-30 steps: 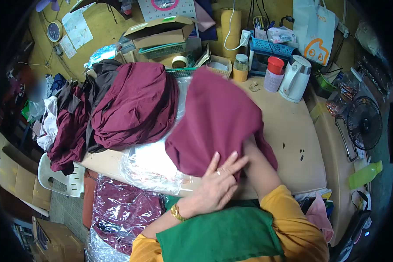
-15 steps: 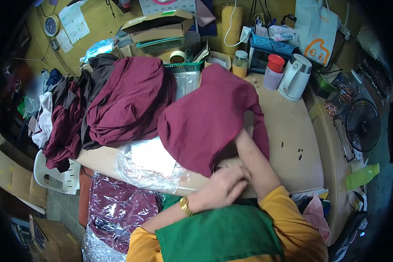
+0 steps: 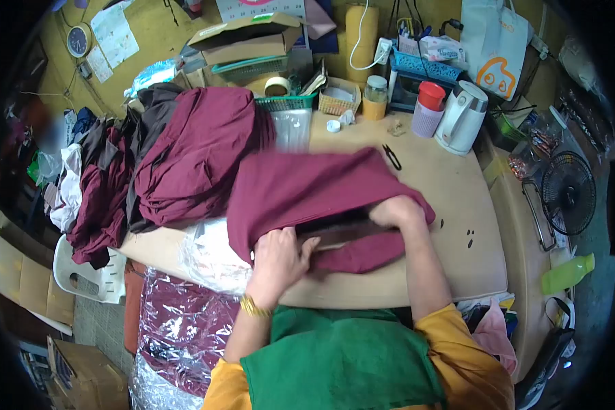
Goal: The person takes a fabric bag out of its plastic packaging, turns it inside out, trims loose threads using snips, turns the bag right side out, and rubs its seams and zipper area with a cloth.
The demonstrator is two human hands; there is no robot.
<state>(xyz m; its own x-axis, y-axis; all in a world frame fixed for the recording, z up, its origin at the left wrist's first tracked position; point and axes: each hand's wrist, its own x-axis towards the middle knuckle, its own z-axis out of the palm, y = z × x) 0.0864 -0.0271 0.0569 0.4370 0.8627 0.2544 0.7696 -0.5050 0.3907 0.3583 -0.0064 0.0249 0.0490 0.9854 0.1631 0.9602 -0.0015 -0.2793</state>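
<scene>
A maroon cloth garment (image 3: 314, 181) is spread over the table in front of me, its opening facing me and its upper part blurred by motion. My left hand (image 3: 279, 254) is closed on the near edge at the left end of the opening, thumb apart from the fingers. At the right end, my right hand (image 3: 398, 213) reaches into the opening and is closed on the fabric, its fingertips partly hidden. A lower flap of the same cloth lies between my hands. Clear plastic bags (image 3: 215, 256) lie under the garment's left side.
A pile of maroon garments (image 3: 198, 157) lies at the left. Black thread snips (image 3: 392, 157) rest behind the garment. A white kettle (image 3: 462, 119), a red-topped cup (image 3: 428, 113), a jar (image 3: 375, 99) and baskets (image 3: 339, 99) stand along the back.
The garment has come down flatter, uncovering the snips and a small white roll. My left hand has moved left onto its edge; my right arm has drawn partly out, showing the hand.
</scene>
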